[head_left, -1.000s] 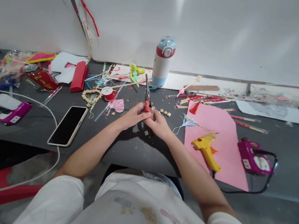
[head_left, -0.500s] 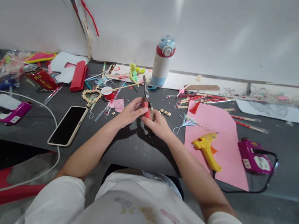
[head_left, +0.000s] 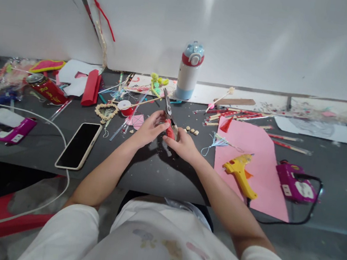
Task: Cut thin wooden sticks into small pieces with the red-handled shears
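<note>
Over the middle of the dark table, both hands are at a pair of pliers point(head_left: 169, 130) with red grips. Its grey jaws tilt up and away to the left. My right hand point(head_left: 183, 144) is closed around the handles. My left hand point(head_left: 150, 129) is closed too, its thumb against the red grip; its fingertips are partly hidden behind the tool. Something pale beige shows beside the grip, too small to name. Just right of the hands lie several small beige pieces point(head_left: 192, 130). A spool point(head_left: 125, 108) and a beige heart-shaped ring of small pieces point(head_left: 106, 112) lie to the left.
A bottle point(head_left: 188, 70) stands at the back. To the right, a yellow glue gun point(head_left: 238, 171) rests on pink paper point(head_left: 248, 139), near a purple power strip point(head_left: 296, 183). A phone point(head_left: 79, 146), a white cable and a red can point(head_left: 47, 89) are on the left.
The pliers and both hands have shifted slightly to the left. The left hand's fingers have moved a little up along the tool. Both hands keep their grip.
</note>
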The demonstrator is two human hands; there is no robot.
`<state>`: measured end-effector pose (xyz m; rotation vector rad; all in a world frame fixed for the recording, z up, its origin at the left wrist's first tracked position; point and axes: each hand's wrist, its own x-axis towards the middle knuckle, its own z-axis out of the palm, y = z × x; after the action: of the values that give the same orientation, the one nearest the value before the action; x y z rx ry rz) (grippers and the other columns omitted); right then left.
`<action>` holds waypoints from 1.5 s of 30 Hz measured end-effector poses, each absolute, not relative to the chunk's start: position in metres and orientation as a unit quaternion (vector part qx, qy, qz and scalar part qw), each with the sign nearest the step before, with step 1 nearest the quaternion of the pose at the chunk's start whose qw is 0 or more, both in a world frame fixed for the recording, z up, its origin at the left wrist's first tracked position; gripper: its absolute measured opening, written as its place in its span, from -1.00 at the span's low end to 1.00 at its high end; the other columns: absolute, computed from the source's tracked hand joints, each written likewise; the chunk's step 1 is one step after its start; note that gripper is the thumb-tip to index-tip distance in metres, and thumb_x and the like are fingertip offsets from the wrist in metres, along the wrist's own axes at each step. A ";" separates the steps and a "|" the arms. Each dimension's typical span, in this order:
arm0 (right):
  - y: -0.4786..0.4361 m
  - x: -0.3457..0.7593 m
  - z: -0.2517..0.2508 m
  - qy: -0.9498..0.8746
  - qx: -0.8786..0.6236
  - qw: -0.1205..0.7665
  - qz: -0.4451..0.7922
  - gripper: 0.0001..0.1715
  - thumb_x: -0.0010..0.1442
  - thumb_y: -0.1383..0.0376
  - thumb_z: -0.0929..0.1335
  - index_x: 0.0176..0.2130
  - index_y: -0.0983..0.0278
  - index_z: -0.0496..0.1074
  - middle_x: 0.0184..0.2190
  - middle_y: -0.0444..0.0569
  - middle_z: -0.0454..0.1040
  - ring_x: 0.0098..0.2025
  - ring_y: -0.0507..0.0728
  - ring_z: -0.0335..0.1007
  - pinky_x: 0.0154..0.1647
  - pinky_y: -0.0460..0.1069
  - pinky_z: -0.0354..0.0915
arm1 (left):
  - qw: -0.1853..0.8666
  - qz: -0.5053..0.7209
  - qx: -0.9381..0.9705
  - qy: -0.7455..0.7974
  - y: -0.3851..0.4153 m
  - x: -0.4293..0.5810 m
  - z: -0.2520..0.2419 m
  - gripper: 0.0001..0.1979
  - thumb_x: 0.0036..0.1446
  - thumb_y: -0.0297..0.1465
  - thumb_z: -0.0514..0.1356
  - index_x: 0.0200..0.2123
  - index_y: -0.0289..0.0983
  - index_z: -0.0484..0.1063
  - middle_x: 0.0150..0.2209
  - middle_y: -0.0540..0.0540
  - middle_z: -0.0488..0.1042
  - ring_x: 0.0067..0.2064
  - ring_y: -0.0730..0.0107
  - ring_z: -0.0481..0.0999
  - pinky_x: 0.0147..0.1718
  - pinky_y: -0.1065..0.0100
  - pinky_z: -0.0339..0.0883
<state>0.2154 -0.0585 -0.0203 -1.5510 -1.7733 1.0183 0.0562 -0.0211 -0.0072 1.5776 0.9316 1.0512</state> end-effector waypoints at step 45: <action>-0.059 0.215 -0.025 -0.678 -0.543 0.312 0.385 -0.57 0.01 0.03 0.31 -0.22 0.27 0.31 -0.28 0.00 0.46 -0.24 0.18 0.39 -0.22 0.06 0.26 | 0.512 0.236 0.724 0.396 -0.032 0.060 -0.004 -0.59 0.09 -0.19 0.10 -0.06 -0.32 0.33 -0.03 -0.15 0.43 0.03 0.21 0.39 0.08 0.17 0.19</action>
<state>0.2147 -0.0593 -0.0247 -1.4338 -1.7883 1.0172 0.0597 -0.0318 -0.0043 1.7426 0.9533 0.5683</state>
